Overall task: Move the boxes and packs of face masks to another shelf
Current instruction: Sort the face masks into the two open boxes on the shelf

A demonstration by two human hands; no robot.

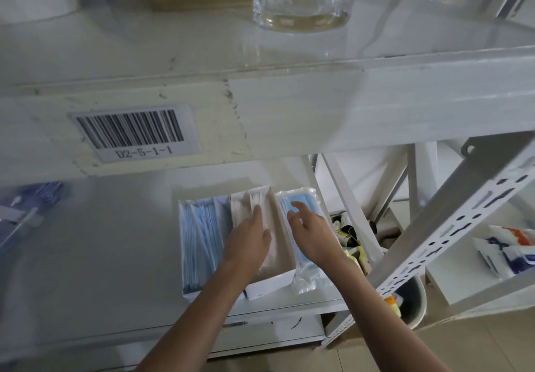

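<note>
Left hand (250,238) is lying flat, fingers spread, in the white mask box (260,256); right hand (311,231) is hovering wide over the sealed mask pack (304,273), shelf upright (451,235) crowding right.

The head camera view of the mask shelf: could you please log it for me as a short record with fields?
Left item: open white box of blue face masks, standing on the white metal shelf
Middle item: open white box of white face masks, touching the left box
Right item: clear plastic pack of blue face masks, beside the middle box
Left hand: open, fingers resting in the middle box
Right hand: open, fingers spread over the pack, contact unclear
Shelf label above: barcode sticker reading D2-5-1-1
</note>
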